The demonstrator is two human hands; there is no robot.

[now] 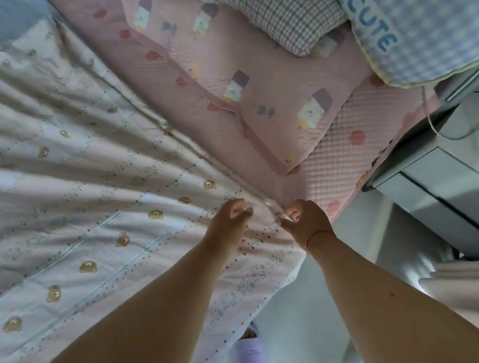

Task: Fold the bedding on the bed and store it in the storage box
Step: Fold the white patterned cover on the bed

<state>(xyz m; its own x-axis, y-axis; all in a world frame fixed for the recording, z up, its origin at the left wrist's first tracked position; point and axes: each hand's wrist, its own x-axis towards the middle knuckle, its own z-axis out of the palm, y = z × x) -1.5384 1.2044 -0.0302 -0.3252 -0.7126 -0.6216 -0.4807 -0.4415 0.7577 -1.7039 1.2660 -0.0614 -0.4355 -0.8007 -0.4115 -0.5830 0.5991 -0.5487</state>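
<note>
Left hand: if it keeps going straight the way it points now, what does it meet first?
Probably the bear-print quilt's top edge just ahead of the left hand, then the pink quilted pad; depth is unclear.

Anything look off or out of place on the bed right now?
Nothing damaged or spilled. The bear-print quilt lies bunched in wrinkles, not yet folded; the right hand pinches its corner, the left hand hovers beside it.

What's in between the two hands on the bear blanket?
Only blanket. In the head view, the left hand and right hand sit apart with a bare strip of the bear blanket edge between them.
</note>
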